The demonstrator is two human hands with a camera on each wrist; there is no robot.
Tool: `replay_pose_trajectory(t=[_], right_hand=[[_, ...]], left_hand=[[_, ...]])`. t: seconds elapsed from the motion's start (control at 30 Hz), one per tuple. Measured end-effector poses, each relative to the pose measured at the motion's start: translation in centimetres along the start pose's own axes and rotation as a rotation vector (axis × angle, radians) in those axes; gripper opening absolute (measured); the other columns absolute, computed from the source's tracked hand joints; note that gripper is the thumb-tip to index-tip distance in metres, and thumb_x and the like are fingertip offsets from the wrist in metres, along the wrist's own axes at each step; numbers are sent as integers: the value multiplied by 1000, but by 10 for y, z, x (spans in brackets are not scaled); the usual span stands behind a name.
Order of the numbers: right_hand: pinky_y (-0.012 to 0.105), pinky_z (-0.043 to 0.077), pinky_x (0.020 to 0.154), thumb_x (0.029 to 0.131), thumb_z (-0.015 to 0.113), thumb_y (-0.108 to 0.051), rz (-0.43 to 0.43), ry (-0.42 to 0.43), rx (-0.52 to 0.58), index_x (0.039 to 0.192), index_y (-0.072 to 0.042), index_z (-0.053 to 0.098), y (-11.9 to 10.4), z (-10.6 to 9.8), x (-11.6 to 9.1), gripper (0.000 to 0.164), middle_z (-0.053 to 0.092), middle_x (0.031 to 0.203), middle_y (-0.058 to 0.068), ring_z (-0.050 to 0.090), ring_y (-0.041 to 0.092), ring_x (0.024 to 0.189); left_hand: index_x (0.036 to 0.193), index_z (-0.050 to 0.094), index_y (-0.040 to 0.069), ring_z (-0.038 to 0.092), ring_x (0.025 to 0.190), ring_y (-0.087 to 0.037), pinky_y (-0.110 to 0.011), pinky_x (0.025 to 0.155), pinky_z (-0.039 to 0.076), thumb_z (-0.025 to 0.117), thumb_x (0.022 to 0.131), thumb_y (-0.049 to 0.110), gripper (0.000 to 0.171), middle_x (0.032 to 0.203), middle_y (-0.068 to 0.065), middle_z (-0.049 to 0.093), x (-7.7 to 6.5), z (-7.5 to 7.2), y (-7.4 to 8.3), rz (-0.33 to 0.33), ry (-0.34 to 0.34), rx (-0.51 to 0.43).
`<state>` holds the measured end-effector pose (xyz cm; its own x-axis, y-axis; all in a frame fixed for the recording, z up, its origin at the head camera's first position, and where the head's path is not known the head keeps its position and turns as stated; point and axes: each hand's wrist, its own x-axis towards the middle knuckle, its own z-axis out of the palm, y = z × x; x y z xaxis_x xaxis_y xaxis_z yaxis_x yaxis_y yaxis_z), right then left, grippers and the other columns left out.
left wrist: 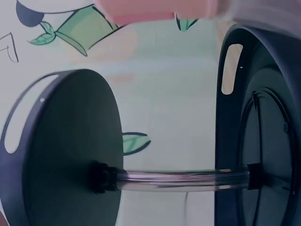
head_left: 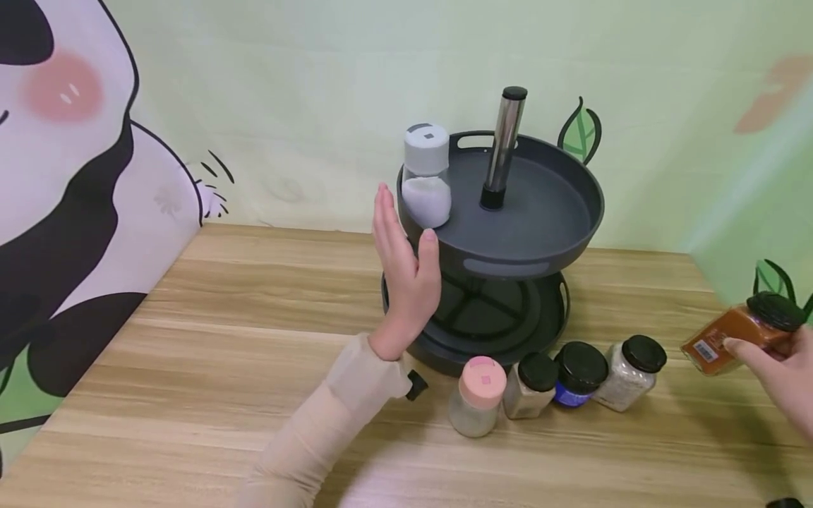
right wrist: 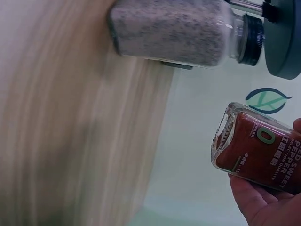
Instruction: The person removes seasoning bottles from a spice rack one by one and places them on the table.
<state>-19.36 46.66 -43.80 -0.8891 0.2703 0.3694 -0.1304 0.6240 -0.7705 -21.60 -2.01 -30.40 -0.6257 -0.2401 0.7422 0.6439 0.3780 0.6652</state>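
Observation:
At the right, my right hand [head_left: 783,370] grips a glass spice jar [head_left: 739,337] of red powder with a black lid, held tilted above the table. Its label reads "red sweet pepper" in the right wrist view. My left hand [head_left: 408,282] is upright with straight fingers, at the left side of a black two-tier turntable rack [head_left: 540,190]. Whether it touches the rack cannot be told. Close to its fingertips, a white-capped jar [head_left: 427,152] with white contents stands on the upper tier.
In front of the rack stand a pink-capped jar [head_left: 481,395], a small black-lidded jar [head_left: 531,384], a blue-labelled jar [head_left: 579,374] and a jar of pale grains [head_left: 630,372]. A metal post [head_left: 504,144] rises through the upper tier. Behind the wooden table [head_left: 254,317] hangs a printed backdrop.

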Motion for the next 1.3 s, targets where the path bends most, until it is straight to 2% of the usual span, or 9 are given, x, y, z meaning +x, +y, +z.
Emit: replay_pose_trajectory(t=[0.07, 0.17, 0.27, 0.4, 0.43, 0.5, 0.87, 1.0, 1.3], right_hand=[[10, 43, 51, 77, 65, -10, 20, -24, -27, 121, -21, 45, 21, 1, 1, 50, 53, 87, -25, 54, -14, 70], [13, 45, 51, 78, 65, -21, 73, -64, -119, 128, -19, 39, 36, 2, -1, 56, 50, 87, -25, 52, -15, 71], [17, 43, 48, 78, 63, -34, 142, -88, -242, 124, -19, 35, 34, 3, -8, 56, 54, 92, -10, 48, -14, 65], [22, 42, 46, 77, 60, -44, 210, -134, -336, 122, -5, 33, 31, 7, -13, 65, 53, 101, 23, 45, -9, 60], [22, 41, 45, 77, 60, -45, 217, -143, -351, 122, -1, 33, 30, 8, -14, 68, 52, 102, 24, 44, -8, 60], [23, 41, 46, 76, 59, -47, 233, -160, -362, 122, 3, 31, 27, 9, -17, 73, 51, 104, 26, 44, -6, 60], [25, 37, 47, 76, 60, -49, 246, -219, -404, 117, 3, 37, 14, 12, -27, 70, 52, 100, 25, 47, 7, 64], [26, 40, 48, 77, 59, -46, 220, -261, -384, 121, 7, 34, 10, 14, -29, 73, 50, 104, 31, 45, 1, 66], [24, 42, 51, 79, 58, -43, 191, -306, -319, 127, 10, 30, 4, 21, -34, 77, 48, 110, 33, 40, -12, 66]], left_hand=[[140, 10, -2, 11, 134, -20, -41, 109, 13, 30, 89, 38, 68, 146, -15, 11, 1, 0, -3, -39, -13, 3], [140, 10, -1, 11, 134, -19, -42, 108, 13, 32, 88, 34, 66, 146, -15, 11, 3, -1, -6, -85, -31, 2], [141, 9, 0, 10, 134, -19, -42, 109, 13, 33, 87, 31, 67, 147, -13, 10, 4, 0, -8, -129, -50, 1], [141, 8, 1, 9, 135, -19, -42, 109, 12, 33, 87, 32, 67, 148, -13, 10, 5, 0, -11, -164, -67, 2], [141, 9, 0, 9, 135, -20, -42, 109, 12, 33, 87, 32, 67, 148, -13, 10, 6, 0, -12, -170, -69, 4], [141, 9, 0, 9, 135, -21, -42, 109, 13, 34, 87, 32, 67, 148, -13, 10, 6, 1, -13, -179, -74, 5], [140, 11, -1, 11, 136, -22, -42, 109, 14, 34, 87, 35, 68, 147, -16, 12, 7, 3, -19, -214, -93, 7], [140, 11, -1, 11, 136, -22, -41, 109, 14, 34, 86, 34, 68, 147, -15, 13, 7, 3, -20, -224, -103, 4], [140, 13, -1, 14, 135, -21, -39, 109, 15, 34, 86, 36, 69, 147, -13, 15, 8, 4, -21, -226, -107, 4]])
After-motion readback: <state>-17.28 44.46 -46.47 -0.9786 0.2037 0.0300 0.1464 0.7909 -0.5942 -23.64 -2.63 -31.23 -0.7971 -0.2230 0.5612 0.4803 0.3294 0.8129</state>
